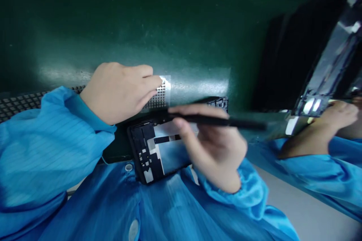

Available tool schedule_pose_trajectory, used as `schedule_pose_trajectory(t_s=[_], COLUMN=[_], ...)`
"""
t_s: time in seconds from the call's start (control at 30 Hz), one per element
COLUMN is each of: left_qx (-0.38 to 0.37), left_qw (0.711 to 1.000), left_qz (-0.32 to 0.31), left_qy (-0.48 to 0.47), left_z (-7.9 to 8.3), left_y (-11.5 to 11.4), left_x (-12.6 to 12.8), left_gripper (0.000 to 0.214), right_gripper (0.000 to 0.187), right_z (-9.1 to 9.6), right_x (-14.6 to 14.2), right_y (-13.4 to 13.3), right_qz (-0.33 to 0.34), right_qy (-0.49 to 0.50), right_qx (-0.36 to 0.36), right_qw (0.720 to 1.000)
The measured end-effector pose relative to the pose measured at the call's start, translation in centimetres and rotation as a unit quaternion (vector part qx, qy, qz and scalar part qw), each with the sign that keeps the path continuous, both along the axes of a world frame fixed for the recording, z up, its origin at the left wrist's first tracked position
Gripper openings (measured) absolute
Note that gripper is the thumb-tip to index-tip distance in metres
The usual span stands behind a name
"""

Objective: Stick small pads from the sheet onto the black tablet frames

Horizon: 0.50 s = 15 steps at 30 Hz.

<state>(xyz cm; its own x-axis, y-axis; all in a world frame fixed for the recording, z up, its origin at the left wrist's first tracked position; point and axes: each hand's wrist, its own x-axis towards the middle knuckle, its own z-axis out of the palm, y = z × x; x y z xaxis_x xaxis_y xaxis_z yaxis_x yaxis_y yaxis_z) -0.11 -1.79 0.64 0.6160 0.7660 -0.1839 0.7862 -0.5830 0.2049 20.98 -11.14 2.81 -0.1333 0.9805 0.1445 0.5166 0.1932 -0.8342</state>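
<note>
My left hand [121, 90] is closed, its fingertips pinched together at the top right of a sheet of small dark squares [158, 98]. Whatever lies between those fingertips is too small to make out. In my right hand [217, 147] is a slim black pen-like tool [212, 119], gripped between thumb and fingers and blurred by motion. The tool points left, just above an opened phone housing [172, 154] at the table's near edge. Black and silver parts show inside the housing; my right hand covers part of it.
A strip of dark squares [22, 102] runs left under my sleeve on the green table [169, 15]. Behind my right hand another small phone part [219, 102] shows. At right, a co-worker's hand [338, 115] is beside stacked phone housings [325, 67] and a black panel [291, 52].
</note>
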Motion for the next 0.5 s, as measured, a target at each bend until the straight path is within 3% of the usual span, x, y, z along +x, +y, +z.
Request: schedule_pose_trajectory(t_s=[0.1, 0.2, 0.3, 0.5], left_qx=[-0.007, -0.013, -0.027, -0.018], left_qw=[1.0, 1.0, 0.999, 0.999], left_qz=[-0.007, -0.006, 0.01, 0.001], left_qy=[-0.013, -0.025, -0.037, -0.026], left_z=[0.0, 0.0, 0.0, 0.2], left_y=[0.4, 0.7, 0.7, 0.7], left_x=[-0.6, -0.8, -0.8, -0.5], left_gripper=[0.034, 0.034, 0.034, 0.034], right_gripper=[0.013, 0.022, 0.029, 0.031], right_z=[-0.5, -2.0, -2.7, -2.4], right_x=[1.8, 2.8, 2.8, 2.7], right_y=[5.3, 9.2, 10.0, 9.7], right_qz=[0.05, 0.112, 0.122, 0.1], right_qy=[-0.007, 0.016, 0.036, 0.071], right_qx=[-0.027, -0.062, -0.084, -0.128], right_qw=[0.998, 0.992, 0.988, 0.984])
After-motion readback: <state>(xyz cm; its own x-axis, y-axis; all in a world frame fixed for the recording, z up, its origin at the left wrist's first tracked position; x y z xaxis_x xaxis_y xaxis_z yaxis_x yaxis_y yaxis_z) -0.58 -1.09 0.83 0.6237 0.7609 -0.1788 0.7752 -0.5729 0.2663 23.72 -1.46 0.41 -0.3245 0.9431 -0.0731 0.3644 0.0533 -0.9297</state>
